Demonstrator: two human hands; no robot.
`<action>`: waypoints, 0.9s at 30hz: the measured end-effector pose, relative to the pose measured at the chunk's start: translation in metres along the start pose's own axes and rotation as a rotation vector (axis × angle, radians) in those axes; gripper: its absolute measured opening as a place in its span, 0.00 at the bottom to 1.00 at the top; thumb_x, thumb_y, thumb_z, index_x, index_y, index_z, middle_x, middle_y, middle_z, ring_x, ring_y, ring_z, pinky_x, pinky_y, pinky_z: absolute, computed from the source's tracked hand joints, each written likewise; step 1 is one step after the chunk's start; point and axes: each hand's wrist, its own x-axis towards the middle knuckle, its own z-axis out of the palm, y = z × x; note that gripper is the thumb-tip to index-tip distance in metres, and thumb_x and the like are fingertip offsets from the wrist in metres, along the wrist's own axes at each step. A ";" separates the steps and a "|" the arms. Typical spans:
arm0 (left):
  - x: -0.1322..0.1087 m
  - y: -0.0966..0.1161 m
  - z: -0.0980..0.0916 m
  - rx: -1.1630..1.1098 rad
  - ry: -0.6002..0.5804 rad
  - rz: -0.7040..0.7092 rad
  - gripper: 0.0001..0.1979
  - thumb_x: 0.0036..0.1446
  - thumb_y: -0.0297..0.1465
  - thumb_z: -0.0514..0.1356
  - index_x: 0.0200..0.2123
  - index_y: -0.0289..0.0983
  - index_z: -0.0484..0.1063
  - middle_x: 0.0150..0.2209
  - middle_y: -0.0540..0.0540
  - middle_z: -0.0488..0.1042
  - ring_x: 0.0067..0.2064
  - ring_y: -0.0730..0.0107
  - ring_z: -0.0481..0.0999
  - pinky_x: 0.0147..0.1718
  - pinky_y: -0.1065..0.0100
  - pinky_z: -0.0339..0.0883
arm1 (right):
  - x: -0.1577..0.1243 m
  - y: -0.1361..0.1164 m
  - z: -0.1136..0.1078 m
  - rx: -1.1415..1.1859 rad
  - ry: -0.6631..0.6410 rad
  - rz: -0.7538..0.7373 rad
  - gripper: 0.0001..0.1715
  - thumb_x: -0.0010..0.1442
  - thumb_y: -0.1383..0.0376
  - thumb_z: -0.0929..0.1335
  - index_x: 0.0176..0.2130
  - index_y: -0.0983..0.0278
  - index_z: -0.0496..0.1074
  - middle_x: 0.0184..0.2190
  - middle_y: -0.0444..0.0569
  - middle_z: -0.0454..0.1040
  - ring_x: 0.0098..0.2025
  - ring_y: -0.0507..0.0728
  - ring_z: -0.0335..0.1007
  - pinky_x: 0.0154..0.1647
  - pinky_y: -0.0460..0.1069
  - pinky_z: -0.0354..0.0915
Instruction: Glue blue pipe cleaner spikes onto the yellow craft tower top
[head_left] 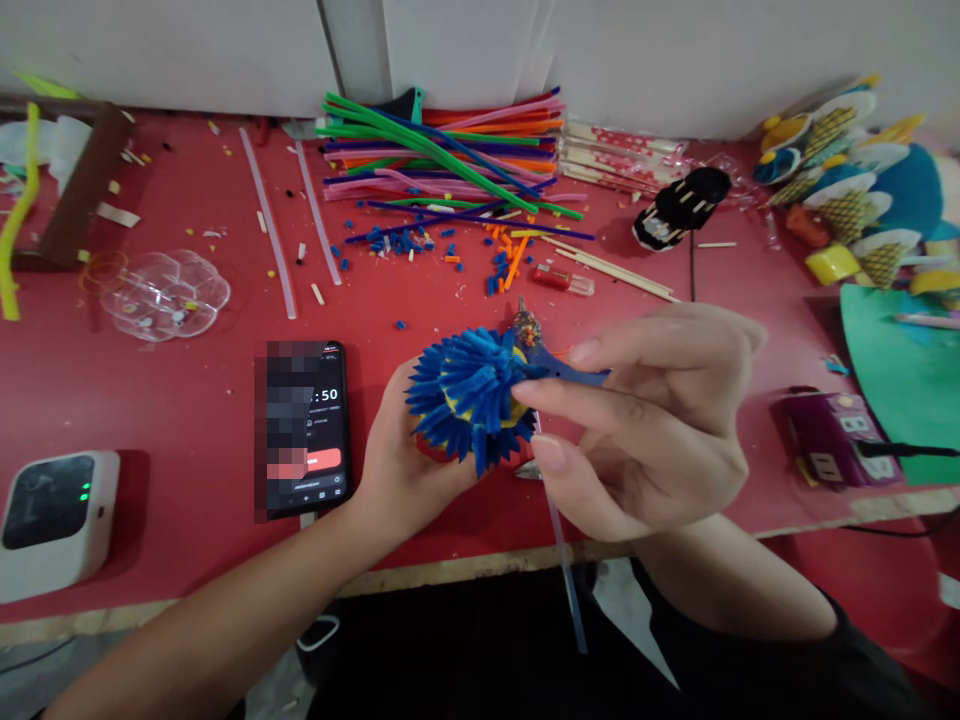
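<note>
My left hand (405, 440) is closed round the underside of a blue pipe-cleaner flower (472, 390), with most of its fingers hidden behind it. The flower has layered pointed petals, and yellow shows between them. At its right side is my right hand (652, 420), its thumb and fingertips apart. One fingertip appears to touch the petals; I make out nothing held there. Partly covered by both hands, a blue glue gun (574, 368) lies behind the flower, its nozzle pointing away. A translucent glue stick (566, 565) slants below my right hand past the table edge.
Colourful pipe cleaners (450, 150) are heaped at the back, with blue and orange clippings (405, 240) before them. A phone (322, 430) and a white device (60, 520) lie left. A black bundle (682, 205), penguin-like crafts (877, 190) and a purple box (832, 440) stand right.
</note>
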 end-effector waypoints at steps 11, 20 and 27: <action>-0.001 -0.002 0.000 0.000 -0.002 -0.029 0.29 0.50 0.35 0.75 0.54 0.47 0.71 0.57 0.45 0.77 0.61 0.46 0.79 0.64 0.44 0.74 | 0.000 -0.002 0.001 0.024 -0.022 -0.001 0.10 0.58 0.66 0.72 0.41 0.55 0.81 0.40 0.50 0.76 0.40 0.62 0.70 0.45 0.62 0.65; -0.001 -0.001 0.000 0.011 -0.008 0.012 0.26 0.52 0.35 0.74 0.54 0.48 0.72 0.58 0.47 0.77 0.62 0.47 0.78 0.66 0.42 0.72 | 0.001 0.001 -0.002 0.033 -0.105 -0.049 0.11 0.58 0.66 0.73 0.42 0.57 0.82 0.44 0.52 0.74 0.42 0.63 0.69 0.45 0.62 0.63; 0.001 0.004 0.001 0.015 0.018 -0.013 0.25 0.49 0.35 0.75 0.50 0.49 0.73 0.56 0.49 0.79 0.61 0.46 0.80 0.65 0.44 0.73 | 0.001 -0.005 0.000 -0.042 -0.034 0.017 0.11 0.63 0.62 0.67 0.38 0.54 0.81 0.38 0.51 0.76 0.40 0.63 0.70 0.45 0.65 0.67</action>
